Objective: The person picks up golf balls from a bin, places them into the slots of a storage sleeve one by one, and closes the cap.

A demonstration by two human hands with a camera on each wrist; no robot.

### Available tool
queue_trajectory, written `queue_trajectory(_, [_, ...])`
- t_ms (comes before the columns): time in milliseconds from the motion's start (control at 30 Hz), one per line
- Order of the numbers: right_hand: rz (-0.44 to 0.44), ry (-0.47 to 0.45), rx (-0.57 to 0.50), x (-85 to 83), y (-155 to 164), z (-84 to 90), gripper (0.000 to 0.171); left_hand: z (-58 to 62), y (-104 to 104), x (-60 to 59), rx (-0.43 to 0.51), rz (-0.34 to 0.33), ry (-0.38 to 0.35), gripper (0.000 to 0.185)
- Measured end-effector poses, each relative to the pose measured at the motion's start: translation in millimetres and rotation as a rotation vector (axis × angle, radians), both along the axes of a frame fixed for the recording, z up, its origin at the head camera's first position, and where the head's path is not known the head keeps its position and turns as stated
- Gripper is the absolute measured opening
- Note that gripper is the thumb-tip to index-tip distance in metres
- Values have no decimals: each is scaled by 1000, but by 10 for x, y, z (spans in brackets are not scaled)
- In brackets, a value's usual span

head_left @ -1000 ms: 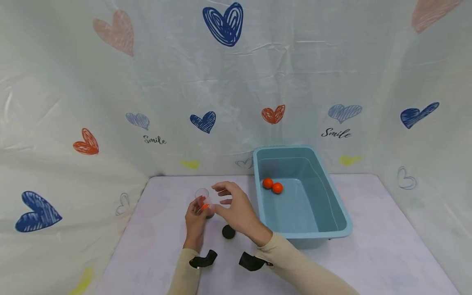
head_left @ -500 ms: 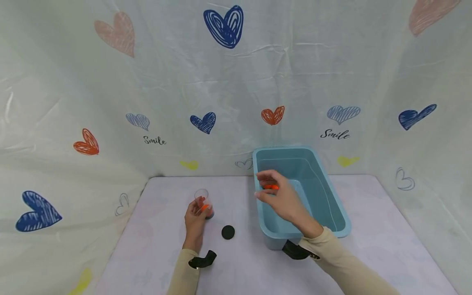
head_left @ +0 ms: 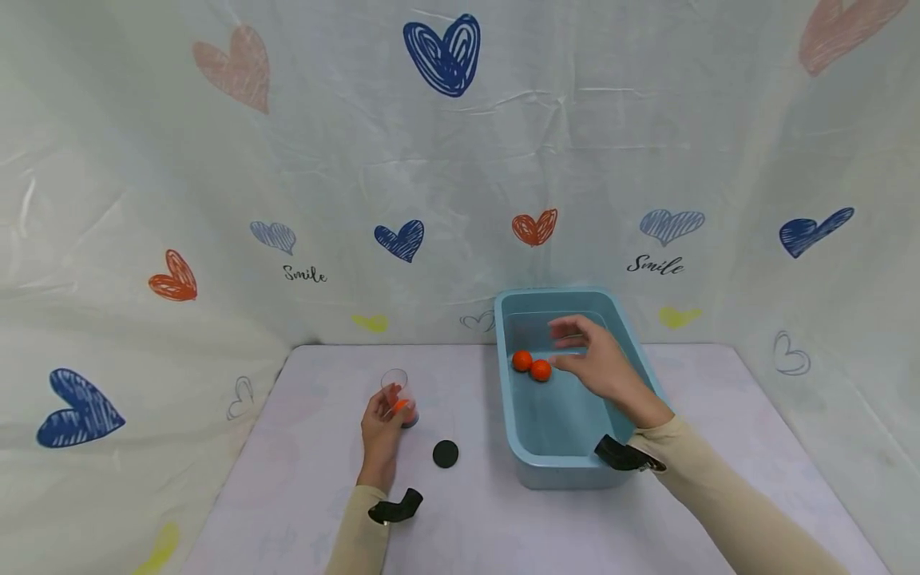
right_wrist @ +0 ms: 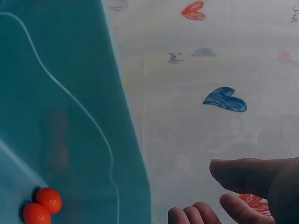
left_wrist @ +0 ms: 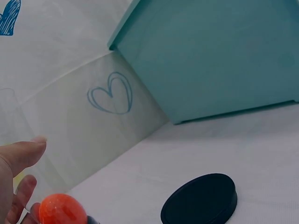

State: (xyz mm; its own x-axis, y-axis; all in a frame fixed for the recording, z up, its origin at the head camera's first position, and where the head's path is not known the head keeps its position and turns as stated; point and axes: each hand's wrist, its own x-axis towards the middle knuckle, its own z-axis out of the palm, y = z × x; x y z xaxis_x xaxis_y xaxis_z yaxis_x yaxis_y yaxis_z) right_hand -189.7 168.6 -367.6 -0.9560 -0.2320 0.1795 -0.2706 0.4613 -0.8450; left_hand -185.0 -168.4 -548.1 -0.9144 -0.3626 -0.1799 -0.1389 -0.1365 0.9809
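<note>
In the head view my left hand [head_left: 381, 439] grips a clear cylindrical container [head_left: 404, 391] with its fingers and thumb curled round it. An orange ball [left_wrist: 63, 210] shows low in the container. My right hand [head_left: 596, 359] hovers over the blue tub [head_left: 508, 399], its fingers loosely bent and nothing between them. Two orange balls [head_left: 531, 366] lie touching on the tub floor, to the left of that hand. On the table, to the right of my left wrist, lies a round black lid [head_left: 446, 454].
A pale cloth covers the table [head_left: 309, 383]. Behind it hangs a white sheet [head_left: 460, 176] printed with hearts. The tub's raised walls stand at the back right of the table. A black camera strap [head_left: 395, 507] sits on the left sleeve.
My right hand has moved away from the clear container, rightward to above the tub. The left hand still holds the container in nearly the same place.
</note>
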Motion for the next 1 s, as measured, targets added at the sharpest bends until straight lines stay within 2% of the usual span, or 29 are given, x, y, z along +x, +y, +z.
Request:
queue_trajectory(200, [24, -46, 55, -233, 105, -75, 48, -4, -12, -11, 8, -3, 3, 56])
queue_trajectory(467, [86, -244, 79, -507, 192, -151, 50, -19, -12, -21, 10, -8, -4, 55])
queue_trajectory(633, [107, -332, 102, -678, 201, -191, 53, -11, -10, -24, 9, 2, 10, 55])
queue_trajectory(767, [108, -370, 127, -789, 189, -252, 53, -8, -4, -20, 8, 8, 30, 55])
queue_trajectory(1000, [70, -419, 193, -982, 170, -457, 44, -23, -2, -21, 8, 23, 47, 54])
